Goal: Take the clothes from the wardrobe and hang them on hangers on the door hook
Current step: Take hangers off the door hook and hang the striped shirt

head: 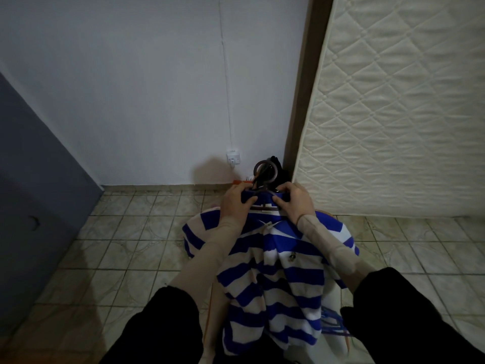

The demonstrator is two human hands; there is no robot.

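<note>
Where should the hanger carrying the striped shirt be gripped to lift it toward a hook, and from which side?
Judging from the pose, grip the hanger by the neck just under its round hook loop, coming from above. The loop stands clear of the striped shirt, while left hand and right hand pinch the collar over both shoulders.

Shirt (273, 279) blue-and-white striped; sleeves (207, 256) beige under black; mattress (399, 106) cream, diamond-quilted; wall (147, 82) pale grey; floor tiles (110, 248) beige.
</note>
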